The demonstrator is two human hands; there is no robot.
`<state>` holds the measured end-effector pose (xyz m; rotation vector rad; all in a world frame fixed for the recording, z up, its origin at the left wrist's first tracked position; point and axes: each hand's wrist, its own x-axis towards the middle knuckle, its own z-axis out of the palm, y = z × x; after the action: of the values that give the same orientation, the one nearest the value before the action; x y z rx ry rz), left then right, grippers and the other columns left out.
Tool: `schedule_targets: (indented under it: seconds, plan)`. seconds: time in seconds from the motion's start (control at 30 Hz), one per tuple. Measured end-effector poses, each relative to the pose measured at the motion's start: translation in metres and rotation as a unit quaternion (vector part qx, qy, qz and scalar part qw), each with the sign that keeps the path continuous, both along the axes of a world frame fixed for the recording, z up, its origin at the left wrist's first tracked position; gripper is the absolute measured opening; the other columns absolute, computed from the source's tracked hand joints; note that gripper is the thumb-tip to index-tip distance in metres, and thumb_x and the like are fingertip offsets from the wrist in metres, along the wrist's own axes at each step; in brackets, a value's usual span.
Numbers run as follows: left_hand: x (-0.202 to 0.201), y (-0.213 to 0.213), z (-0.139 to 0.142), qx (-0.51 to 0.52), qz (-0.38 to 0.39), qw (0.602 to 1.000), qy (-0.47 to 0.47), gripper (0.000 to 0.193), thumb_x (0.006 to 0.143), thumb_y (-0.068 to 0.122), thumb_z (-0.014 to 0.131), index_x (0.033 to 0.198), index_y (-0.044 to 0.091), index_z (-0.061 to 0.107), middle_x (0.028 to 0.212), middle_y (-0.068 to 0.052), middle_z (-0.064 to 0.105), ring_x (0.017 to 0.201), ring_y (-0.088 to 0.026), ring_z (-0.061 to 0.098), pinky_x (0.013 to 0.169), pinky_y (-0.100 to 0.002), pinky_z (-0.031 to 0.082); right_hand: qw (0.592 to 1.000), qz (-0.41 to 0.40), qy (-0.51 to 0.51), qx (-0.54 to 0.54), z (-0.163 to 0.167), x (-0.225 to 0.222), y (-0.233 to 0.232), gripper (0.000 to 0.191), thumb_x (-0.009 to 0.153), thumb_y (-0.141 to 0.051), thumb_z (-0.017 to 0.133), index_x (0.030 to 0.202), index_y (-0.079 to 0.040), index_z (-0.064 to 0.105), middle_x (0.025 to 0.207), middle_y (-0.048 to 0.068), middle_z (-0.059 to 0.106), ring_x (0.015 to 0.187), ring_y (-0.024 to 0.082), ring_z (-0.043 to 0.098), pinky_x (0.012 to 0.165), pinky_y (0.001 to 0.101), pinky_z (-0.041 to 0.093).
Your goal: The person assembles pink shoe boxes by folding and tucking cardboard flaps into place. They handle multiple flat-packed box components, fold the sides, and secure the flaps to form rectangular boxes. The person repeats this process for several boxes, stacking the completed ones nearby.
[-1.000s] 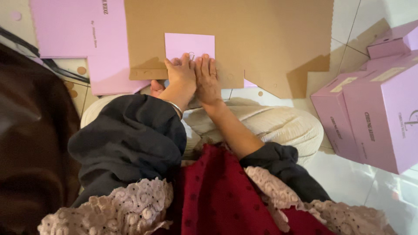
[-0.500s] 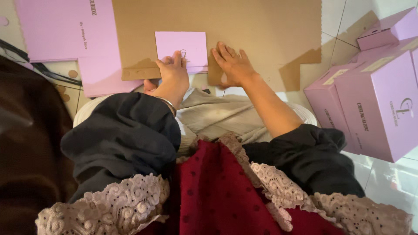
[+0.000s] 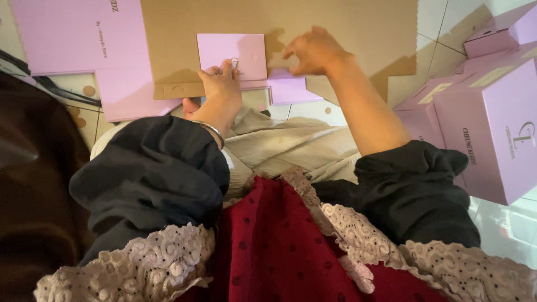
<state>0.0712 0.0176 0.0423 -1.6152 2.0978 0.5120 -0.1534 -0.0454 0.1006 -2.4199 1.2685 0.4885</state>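
A large flat sheet of cardboard point(image 3: 335, 33), brown on its inner face and lilac on its outer panel at the far left, is spread on the tiled floor, with assembled lilac boxes point(image 3: 492, 106) stacked at the right. A small lilac flap point(image 3: 232, 50), folded over the sheet's near edge at the centre, is pressed down by the left hand point(image 3: 221, 89), fingers laid flat together on it. The right hand point(image 3: 313, 53) is held just right of the flap, fingers loosely curled and nothing gripped.
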Motion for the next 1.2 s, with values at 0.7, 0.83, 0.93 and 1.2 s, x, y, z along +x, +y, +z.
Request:
schedule_targets:
  seconds: [0.7, 0.83, 0.93, 1.2]
  plan:
    - [-0.008, -0.001, 0.007, -0.019, -0.004, 1.0, -0.002, 0.066, 0.09, 0.022, 0.057, 0.153, 0.012, 0.042, 0.163, -0.009, 0.028, 0.14, -0.041, 0.04, 0.102, -0.074, 0.029, 0.918, -0.177, 0.066, -0.349, -0.045, 0.074, 0.049, 0.037, 0.085, -0.009, 0.068, 0.117, 0.007, 0.059, 0.122, 0.033, 0.061, 0.11, 0.042, 0.066, 0.091, 0.0421, 0.055]
    - [-0.001, 0.01, 0.011, -0.108, -0.061, 0.992, -0.033, 0.082, 0.071, 0.025, 0.071, 0.148, 0.009, 0.048, 0.159, -0.011, 0.033, 0.134, -0.037, 0.045, 0.098, -0.068, 0.034, 0.885, -0.166, 0.032, -0.433, -0.051, 0.084, 0.08, 0.058, 0.087, -0.005, 0.062, 0.137, 0.017, 0.043, 0.138, 0.041, 0.05, 0.119, 0.047, 0.064, 0.095, 0.041, 0.055]
    - [0.001, 0.013, 0.022, -0.111, -0.069, 0.991, -0.018, 0.069, 0.07, 0.023, 0.073, 0.136, 0.008, 0.059, 0.149, -0.015, 0.046, 0.129, -0.035, 0.052, 0.096, -0.061, 0.041, 0.925, -0.122, 0.069, -0.354, -0.04, 0.075, 0.079, 0.07, 0.075, -0.009, 0.066, 0.136, 0.014, 0.041, 0.135, 0.038, 0.052, 0.115, 0.043, 0.065, 0.09, 0.0425, 0.055]
    - [-0.015, 0.001, 0.044, -0.134, -0.021, 0.973, 0.186, 0.024, 0.088, 0.01, 0.065, 0.11, 0.008, 0.075, 0.12, -0.019, 0.069, 0.112, -0.039, 0.067, 0.089, -0.051, 0.056, 0.978, -0.057, 0.013, -0.199, -0.017, 0.035, 0.062, 0.04, 0.093, -0.009, 0.067, 0.132, -0.003, 0.057, 0.122, 0.019, 0.064, 0.103, 0.037, 0.067, 0.095, 0.0508, 0.052]
